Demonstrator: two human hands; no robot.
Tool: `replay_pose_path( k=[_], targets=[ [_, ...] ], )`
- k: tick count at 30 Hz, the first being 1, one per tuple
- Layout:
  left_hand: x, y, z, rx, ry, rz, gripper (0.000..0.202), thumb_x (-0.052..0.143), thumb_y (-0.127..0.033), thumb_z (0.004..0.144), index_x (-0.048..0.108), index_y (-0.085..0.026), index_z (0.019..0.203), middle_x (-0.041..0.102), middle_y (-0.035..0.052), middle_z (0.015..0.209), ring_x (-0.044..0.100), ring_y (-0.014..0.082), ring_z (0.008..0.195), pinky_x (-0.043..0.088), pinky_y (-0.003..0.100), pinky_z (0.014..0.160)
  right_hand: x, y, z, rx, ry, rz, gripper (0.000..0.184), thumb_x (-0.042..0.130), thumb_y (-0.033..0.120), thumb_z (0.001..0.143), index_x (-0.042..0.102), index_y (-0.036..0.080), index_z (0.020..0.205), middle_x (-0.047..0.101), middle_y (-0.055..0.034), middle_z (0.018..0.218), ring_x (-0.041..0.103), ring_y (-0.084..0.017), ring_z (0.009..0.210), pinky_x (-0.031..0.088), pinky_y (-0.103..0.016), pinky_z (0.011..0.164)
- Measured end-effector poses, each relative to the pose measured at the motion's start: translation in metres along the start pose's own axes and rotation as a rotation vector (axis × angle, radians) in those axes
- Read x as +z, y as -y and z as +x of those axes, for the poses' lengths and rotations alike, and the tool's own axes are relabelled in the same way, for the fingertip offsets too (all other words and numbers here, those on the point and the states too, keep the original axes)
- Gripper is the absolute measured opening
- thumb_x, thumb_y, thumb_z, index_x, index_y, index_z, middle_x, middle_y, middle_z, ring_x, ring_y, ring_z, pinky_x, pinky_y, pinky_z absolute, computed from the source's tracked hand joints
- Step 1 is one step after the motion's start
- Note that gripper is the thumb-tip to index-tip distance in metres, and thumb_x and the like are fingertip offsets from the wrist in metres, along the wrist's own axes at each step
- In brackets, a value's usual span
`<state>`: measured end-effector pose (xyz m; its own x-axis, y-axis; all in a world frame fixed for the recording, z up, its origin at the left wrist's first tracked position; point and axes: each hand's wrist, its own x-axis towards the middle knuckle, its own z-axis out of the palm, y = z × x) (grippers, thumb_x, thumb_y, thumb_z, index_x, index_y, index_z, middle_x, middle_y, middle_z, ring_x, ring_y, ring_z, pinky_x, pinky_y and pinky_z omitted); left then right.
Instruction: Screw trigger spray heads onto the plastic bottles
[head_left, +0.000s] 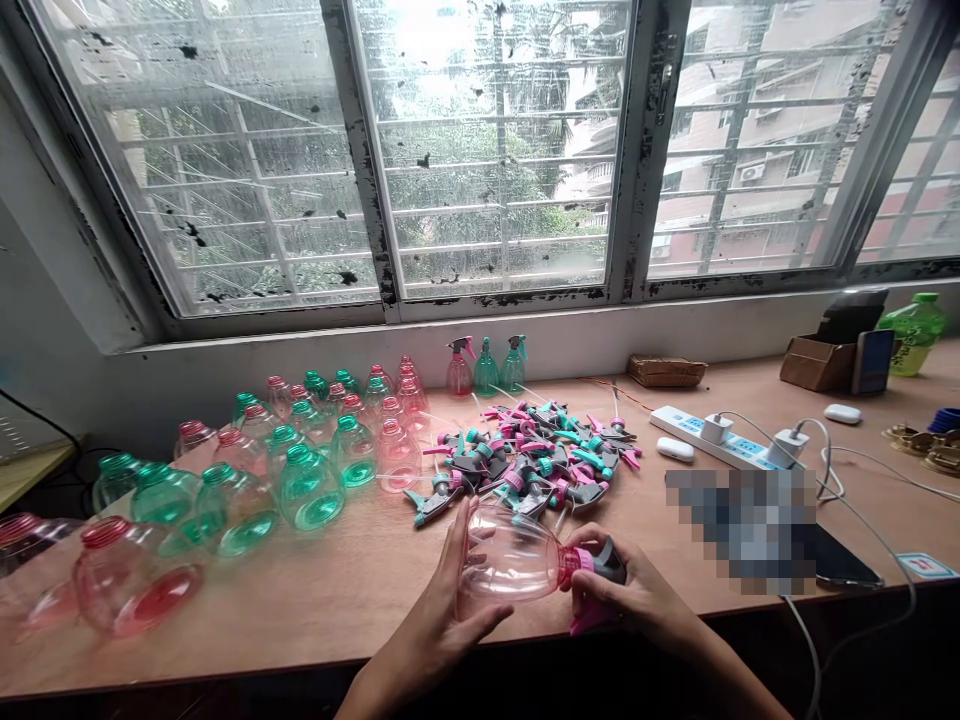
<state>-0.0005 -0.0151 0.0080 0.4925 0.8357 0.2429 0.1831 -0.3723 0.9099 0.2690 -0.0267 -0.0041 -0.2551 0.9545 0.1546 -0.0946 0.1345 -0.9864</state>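
My left hand (442, 615) wraps around the body of a clear pink plastic bottle (508, 555), which lies on its side over the table's front edge. My right hand (626, 598) is closed on the grey and pink spray trigger head (600, 568) at the bottle's neck. Just behind the bottle lies a heap of loose spray trigger heads (532, 455) in grey, pink and teal.
Several empty pink and green bottles (300, 460) stand on the wooden table (360, 570) at left. Three finished spray bottles (486, 366) stand by the wall. A power strip (720, 440) with chargers, cables, a phone (844, 565) and a cardboard box (814, 360) are at right.
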Motion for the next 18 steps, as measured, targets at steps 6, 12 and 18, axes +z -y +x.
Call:
replay_pose_path(
  k=[6, 12, 18],
  targets=[
    [-0.0003, -0.0019, -0.0008, -0.017, -0.003, 0.035, 0.101, 0.069, -0.051, 0.09, -0.007, -0.048, 0.156, 0.009, 0.0023, 0.171, 0.046, 0.0341, 0.136, 0.04, 0.052, 0.115, -0.0015, -0.0011, 0.0002, -0.015, -0.015, -0.023, 0.037, 0.08, 0.047, 0.081, 0.065, 0.019, 0.1, 0.075, -0.0017, 0.075, 0.07, -0.021, 0.065, 0.051, -0.031, 0.064],
    [-0.0045, -0.0039, -0.0012, -0.057, 0.035, 0.005, 0.104, 0.069, -0.052, 0.089, -0.01, -0.045, 0.157, 0.007, 0.0019, 0.171, 0.043, 0.0353, 0.139, 0.04, 0.051, 0.115, -0.001, -0.0025, -0.0005, 0.005, 0.022, 0.017, 0.038, 0.079, 0.046, 0.082, 0.061, 0.019, 0.102, 0.076, -0.0023, 0.072, 0.072, -0.022, 0.064, 0.053, -0.033, 0.064],
    [0.0004, -0.0048, 0.001, 0.024, -0.001, -0.05, 0.096, 0.069, -0.045, 0.091, -0.001, -0.049, 0.156, 0.008, -0.0012, 0.171, 0.031, 0.0315, 0.149, 0.033, 0.048, 0.121, -0.001, -0.0011, 0.0, -0.016, -0.001, 0.005, 0.035, 0.08, 0.044, 0.083, 0.064, 0.018, 0.1, 0.076, -0.0016, 0.074, 0.07, -0.019, 0.064, 0.05, -0.03, 0.064]
  ],
)
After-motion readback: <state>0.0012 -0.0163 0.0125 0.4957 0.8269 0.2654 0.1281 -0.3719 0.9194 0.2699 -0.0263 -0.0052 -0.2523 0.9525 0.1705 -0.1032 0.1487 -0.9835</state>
